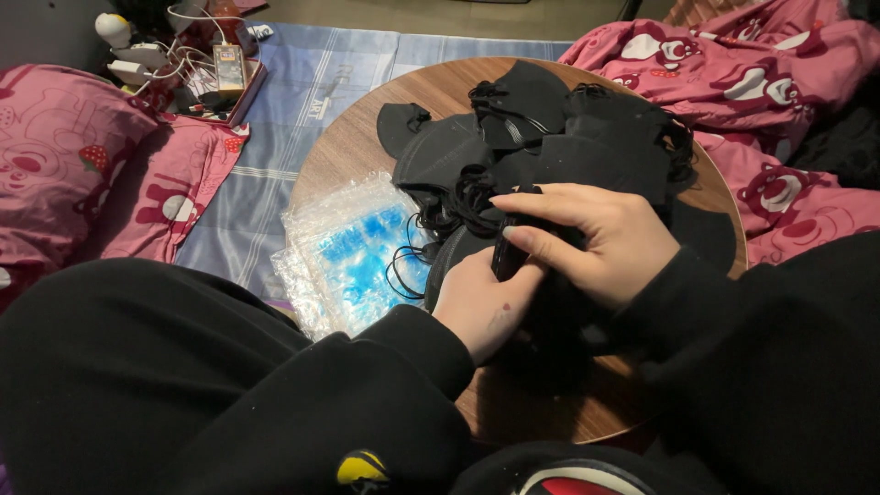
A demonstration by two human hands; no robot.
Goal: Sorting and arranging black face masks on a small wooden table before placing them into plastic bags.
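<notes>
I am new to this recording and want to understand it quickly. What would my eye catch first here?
First, the heap of black masks on the round wooden table, in the middle. At its near edge the left hand and right hand hold one black mask together. Left of the hands lies a stack of clear bags with blue print, and pink bedding surrounds the table.

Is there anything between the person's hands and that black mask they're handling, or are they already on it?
Nothing visible stands between them. The left hand and right hand both already grip the folded black mask above the round wooden table. The pile of black masks lies behind it, and the clear plastic bags lie to the left.
</notes>
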